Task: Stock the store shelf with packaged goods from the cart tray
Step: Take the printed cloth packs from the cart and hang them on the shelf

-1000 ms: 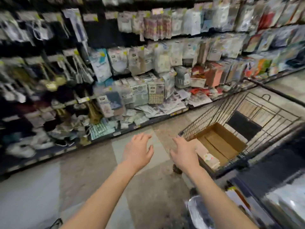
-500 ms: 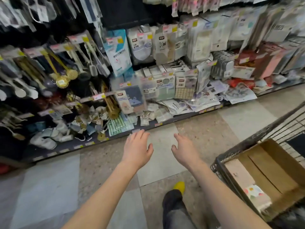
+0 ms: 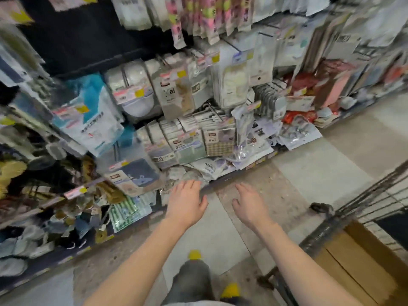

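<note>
My left hand (image 3: pixel 185 203) and my right hand (image 3: pixel 250 205) reach forward side by side, palms down, fingers relaxed and holding nothing. Both hover just short of the bottom shelf edge (image 3: pixel 223 178), where loose packets (image 3: pixel 212 167) lie piled. Above them hang rows of packaged goods (image 3: pixel 187 142) on pegs. The wire cart (image 3: pixel 344 219) stands at my lower right with a brown cardboard box (image 3: pixel 362 259) in its tray; the box's contents are out of view.
A blue-and-white bag (image 3: pixel 92 120) hangs left of centre, with dark and gold items (image 3: pixel 13 171) further left. Red and pink packs (image 3: pixel 324 89) fill the right shelf. My leg and yellow shoes (image 3: pixel 230 291) are on the tiled floor (image 3: pixel 212 235).
The view has moved closer to the shelf and left; the cart has slid toward the right edge. Both hands have stayed empty and extended, now nearer the bottom shelf.
</note>
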A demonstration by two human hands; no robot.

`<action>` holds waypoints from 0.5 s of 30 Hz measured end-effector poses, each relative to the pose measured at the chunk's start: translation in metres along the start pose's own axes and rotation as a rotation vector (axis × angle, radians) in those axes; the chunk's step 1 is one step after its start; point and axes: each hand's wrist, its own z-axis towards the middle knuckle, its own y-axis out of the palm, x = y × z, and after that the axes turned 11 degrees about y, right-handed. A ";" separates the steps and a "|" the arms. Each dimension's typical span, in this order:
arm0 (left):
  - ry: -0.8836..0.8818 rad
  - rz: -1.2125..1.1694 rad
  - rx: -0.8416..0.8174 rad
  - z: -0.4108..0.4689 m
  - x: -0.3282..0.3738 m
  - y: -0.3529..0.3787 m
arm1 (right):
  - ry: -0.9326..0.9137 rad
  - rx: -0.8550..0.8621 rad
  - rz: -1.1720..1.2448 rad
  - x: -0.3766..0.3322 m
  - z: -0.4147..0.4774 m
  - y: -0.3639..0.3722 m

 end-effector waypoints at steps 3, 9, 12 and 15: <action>0.114 0.005 -0.034 0.076 0.010 0.005 | 0.097 0.014 0.032 0.022 0.048 -0.018; 0.462 0.034 -0.167 0.233 0.060 0.024 | 0.413 0.123 0.050 0.078 0.109 -0.056; 0.649 0.046 -0.256 0.285 0.099 0.031 | 0.608 0.190 0.120 0.106 0.107 -0.070; 0.844 0.065 -0.317 0.315 0.152 0.034 | 0.791 0.271 0.180 0.134 0.093 -0.083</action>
